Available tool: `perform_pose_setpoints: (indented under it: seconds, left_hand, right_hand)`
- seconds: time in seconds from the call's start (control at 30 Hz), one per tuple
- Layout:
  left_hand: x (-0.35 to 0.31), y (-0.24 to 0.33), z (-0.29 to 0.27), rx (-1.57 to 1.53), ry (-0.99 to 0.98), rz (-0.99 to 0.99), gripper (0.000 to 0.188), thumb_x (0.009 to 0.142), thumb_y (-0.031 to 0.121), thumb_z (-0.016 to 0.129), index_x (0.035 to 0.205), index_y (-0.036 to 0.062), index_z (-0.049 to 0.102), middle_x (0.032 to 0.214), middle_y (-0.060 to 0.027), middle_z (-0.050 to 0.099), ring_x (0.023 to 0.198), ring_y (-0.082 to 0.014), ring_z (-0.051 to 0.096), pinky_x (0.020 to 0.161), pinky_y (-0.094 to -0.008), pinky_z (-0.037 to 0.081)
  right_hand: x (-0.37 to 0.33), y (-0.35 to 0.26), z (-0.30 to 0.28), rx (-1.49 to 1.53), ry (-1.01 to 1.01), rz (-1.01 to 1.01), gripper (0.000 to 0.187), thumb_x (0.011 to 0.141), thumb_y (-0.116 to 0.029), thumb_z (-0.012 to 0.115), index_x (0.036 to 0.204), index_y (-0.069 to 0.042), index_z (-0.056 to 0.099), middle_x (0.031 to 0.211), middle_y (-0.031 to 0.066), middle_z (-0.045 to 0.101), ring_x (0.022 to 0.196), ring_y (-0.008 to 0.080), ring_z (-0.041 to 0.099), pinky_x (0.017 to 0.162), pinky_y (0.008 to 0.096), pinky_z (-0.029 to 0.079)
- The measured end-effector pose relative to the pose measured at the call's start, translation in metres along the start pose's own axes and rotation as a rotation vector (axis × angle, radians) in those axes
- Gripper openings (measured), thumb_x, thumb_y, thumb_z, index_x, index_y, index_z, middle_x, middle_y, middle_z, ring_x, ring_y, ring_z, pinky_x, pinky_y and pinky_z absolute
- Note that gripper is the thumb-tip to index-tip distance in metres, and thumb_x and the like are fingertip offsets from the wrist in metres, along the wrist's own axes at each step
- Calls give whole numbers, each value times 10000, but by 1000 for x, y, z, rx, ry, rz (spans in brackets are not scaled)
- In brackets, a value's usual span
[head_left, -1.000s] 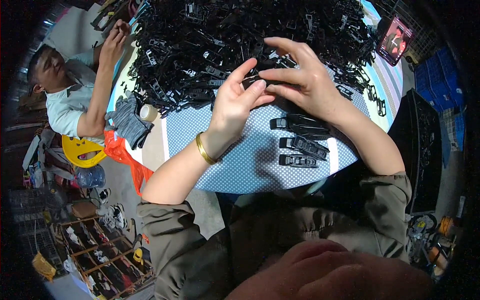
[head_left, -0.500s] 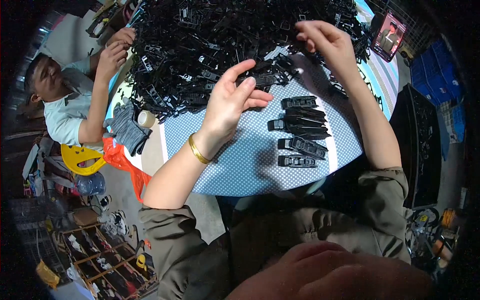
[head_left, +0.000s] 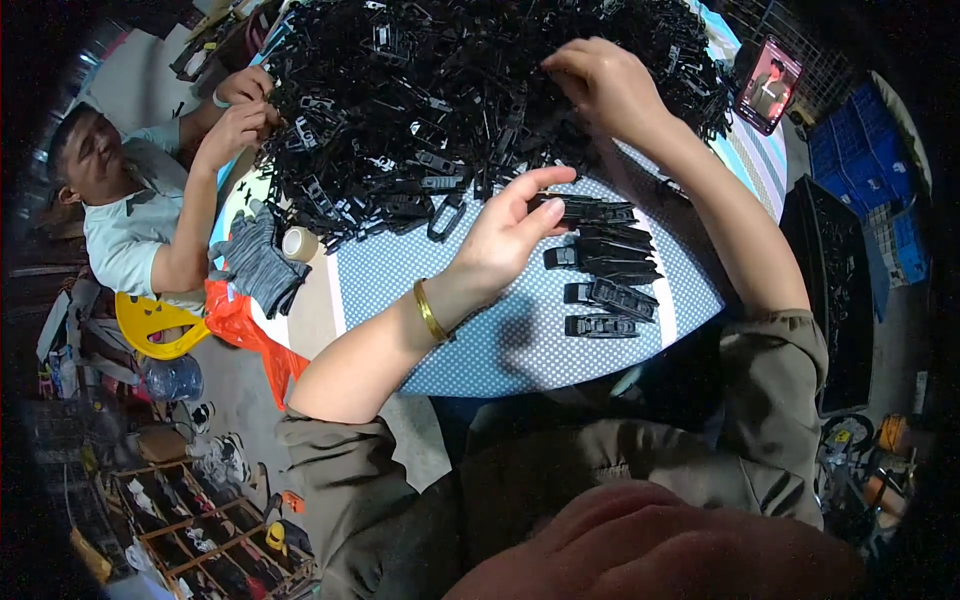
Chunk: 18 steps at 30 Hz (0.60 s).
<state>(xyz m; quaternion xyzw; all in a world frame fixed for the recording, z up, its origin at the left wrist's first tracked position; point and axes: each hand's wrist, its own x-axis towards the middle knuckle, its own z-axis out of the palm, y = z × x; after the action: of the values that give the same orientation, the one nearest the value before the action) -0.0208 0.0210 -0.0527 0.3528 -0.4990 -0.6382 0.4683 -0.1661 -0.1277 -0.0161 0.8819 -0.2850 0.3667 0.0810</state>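
As the right hand (head_left: 608,88) hangs over the heap of black parts (head_left: 400,120), the left hand (head_left: 500,240) hovers beside the laid-out rows

While the heap covers the far side of the table (head_left: 430,365), a loose ring-like piece (head_left: 447,218) lies at its near fringe. Toward the near edge, right of the middle, similar black pieces are laid out: two short rows (head_left: 602,327) closest to that edge, a fanned stack of thin pieces (head_left: 615,258) beyond them, and another row (head_left: 605,212) beyond that, just beside the left fingers. The left hand, with a gold bracelet (head_left: 430,310) at its wrist, is loosely spread, thumb apart from forefinger, with nothing clearly gripped. The right fingers curl down at the heap; whether they pinch a piece I cannot tell. The step in hand appears to be picking from the heap. In my judgement, that calls for closing the fingertips on one piece and freeing it from its tangled neighbours.

Near the table's left edge lie a roll of tape (head_left: 305,244) and grey gloves (head_left: 262,262), with a red plastic bag (head_left: 255,335) hanging below. Another person's hands (head_left: 237,130) are at the heap on that side. A lit phone (head_left: 770,85) stands by the right edge, toward the far end.
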Motion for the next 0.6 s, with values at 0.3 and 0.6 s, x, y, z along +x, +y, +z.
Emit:
perform_pose_setpoints:
  seconds: [0.3, 0.6]
  left_hand:
    - [1, 0, -3, 47, -61, -43, 347, 896, 113, 418, 1223, 1, 378, 1101, -90, 520, 995, -130, 506, 899, -282, 401]
    - [-1, 1, 0, -26, -52, -92, 336, 903, 113, 404, 1216, -6, 381, 1114, -95, 511, 1006, -134, 512, 897, -279, 417]
  right_hand:
    - [2, -24, -9, 214, -505, -28, 207, 687, -142, 662, 854, -24, 628, 810, 137, 607, 727, 295, 595, 642, 348, 479]
    - [-28, -24, 10, 337, -394, -27, 176, 657, -114, 670, 774, -19, 578, 787, 100, 534, 751, 283, 543, 646, 346, 452]
